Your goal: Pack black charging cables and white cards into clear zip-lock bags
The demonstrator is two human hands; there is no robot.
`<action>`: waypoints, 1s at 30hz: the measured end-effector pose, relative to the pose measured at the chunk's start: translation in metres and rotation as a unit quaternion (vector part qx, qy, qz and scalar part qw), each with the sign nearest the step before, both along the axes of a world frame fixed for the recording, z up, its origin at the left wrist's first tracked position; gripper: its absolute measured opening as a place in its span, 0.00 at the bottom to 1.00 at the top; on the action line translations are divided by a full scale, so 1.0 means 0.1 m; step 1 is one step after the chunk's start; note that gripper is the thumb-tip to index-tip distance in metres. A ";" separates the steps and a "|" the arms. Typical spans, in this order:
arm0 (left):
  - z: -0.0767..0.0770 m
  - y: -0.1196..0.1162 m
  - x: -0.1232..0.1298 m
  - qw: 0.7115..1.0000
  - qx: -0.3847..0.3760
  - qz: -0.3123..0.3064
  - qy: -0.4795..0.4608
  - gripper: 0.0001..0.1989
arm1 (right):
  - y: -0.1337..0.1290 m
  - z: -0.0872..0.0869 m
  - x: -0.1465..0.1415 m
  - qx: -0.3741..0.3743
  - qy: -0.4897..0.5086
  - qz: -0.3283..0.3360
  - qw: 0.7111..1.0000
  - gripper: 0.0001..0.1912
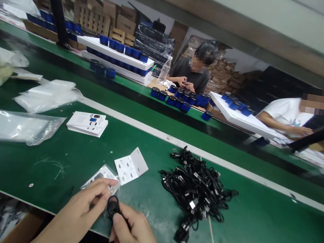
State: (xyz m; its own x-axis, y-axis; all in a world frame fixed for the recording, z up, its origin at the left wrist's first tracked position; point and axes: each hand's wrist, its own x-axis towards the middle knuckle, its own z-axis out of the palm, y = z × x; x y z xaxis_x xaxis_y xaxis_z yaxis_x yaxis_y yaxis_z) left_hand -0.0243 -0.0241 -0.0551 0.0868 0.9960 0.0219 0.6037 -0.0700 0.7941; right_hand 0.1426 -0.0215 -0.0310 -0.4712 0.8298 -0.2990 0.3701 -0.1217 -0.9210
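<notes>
Near the front edge of the green table, my left hand [89, 204] pinches the open end of a small clear plastic bag [103, 172] with a printed leaflet inside. Just to its right, my right hand [134, 233] grips a coiled black cable [112, 206], held against the bag's mouth. Behind the bag lies a folded white leaflet [131, 167], partly opened. A large heap of bundled black cables [197, 185] rests to the right of my hands. A stack of printed leaflets [87, 123] lies farther back on the left.
Clear plastic bags [12, 126] lie at the left. A pale strip [159, 135] crosses the table. Beyond it stand blue cups [178, 99], white foam trays [117, 54] and a bottle [164, 70]. Two people sit across. A shelf beam [198, 15] runs overhead.
</notes>
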 end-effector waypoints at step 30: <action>0.21 -0.27 0.27 0.987 0.158 -0.025 0.033 0.06 | 0.01 -0.06 -0.02 0.099 0.040 -0.136 0.985 0.03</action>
State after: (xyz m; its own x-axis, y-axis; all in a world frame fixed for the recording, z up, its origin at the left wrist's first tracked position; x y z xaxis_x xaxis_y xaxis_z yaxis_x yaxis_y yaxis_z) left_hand 0.0025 -0.0508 -0.0342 0.1478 0.9347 0.3231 0.6426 -0.3391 0.6870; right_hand 0.1410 -0.0203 -0.0366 -0.2380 0.9671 -0.0901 0.2744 -0.0220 -0.9614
